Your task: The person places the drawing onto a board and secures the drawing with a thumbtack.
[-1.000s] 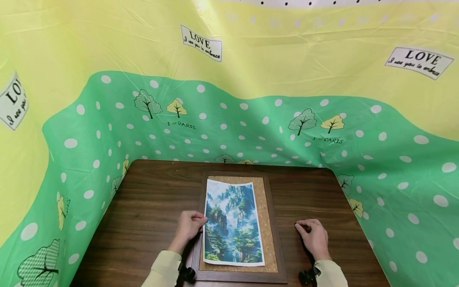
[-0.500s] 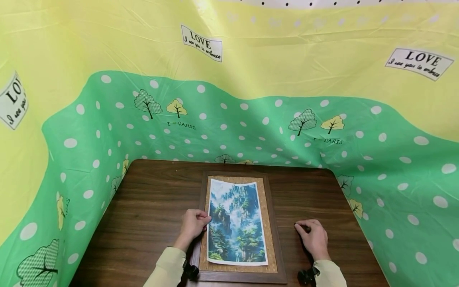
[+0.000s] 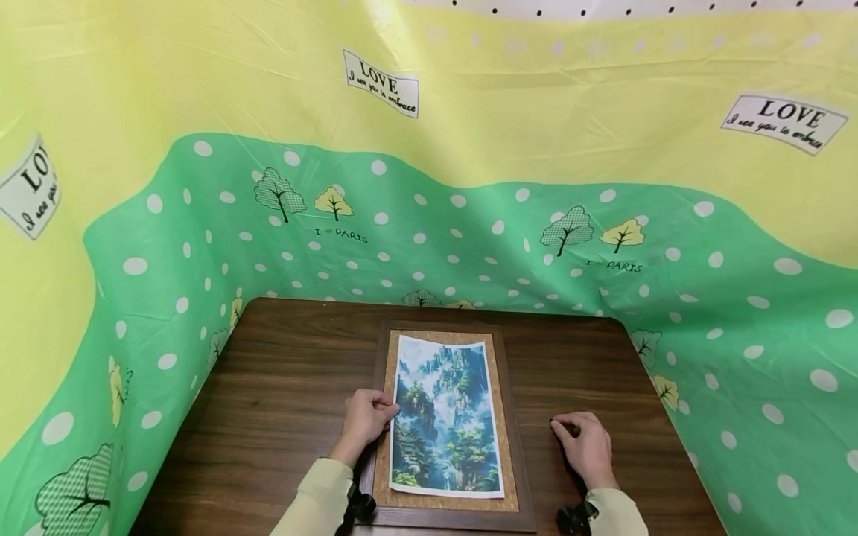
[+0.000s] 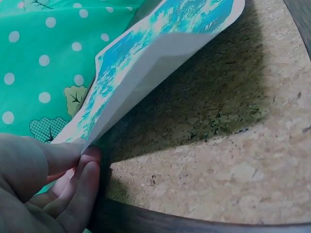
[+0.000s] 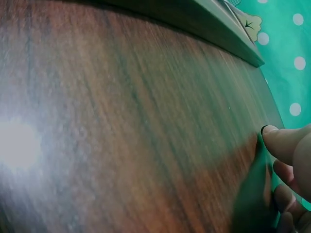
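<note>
A printed landscape picture [image 3: 445, 417] with white borders lies over the cork board [image 3: 506, 447], which has a dark wooden frame [image 3: 456, 519]. My left hand [image 3: 365, 420] pinches the picture's left edge between thumb and fingers. In the left wrist view the print [image 4: 160, 53] bows up off the cork [image 4: 233, 179], its white underside showing and a shadow beneath. To the right of the board, my right hand [image 3: 585, 444] is held low over the table, thumb and index finger together on a small dark object [image 5: 264, 129] at the thumb tip, mostly hidden.
The brown wood-grain table [image 3: 288, 372] extends on both sides of the board. A green and yellow curtain [image 3: 456, 223] with trees and dots encloses the table at the back and sides. Both wrists wear black camera mounts.
My left hand has moved right, bringing the picture a little to the right over the cork; more cork shows along its left side. My right hand stays nearly in place.
</note>
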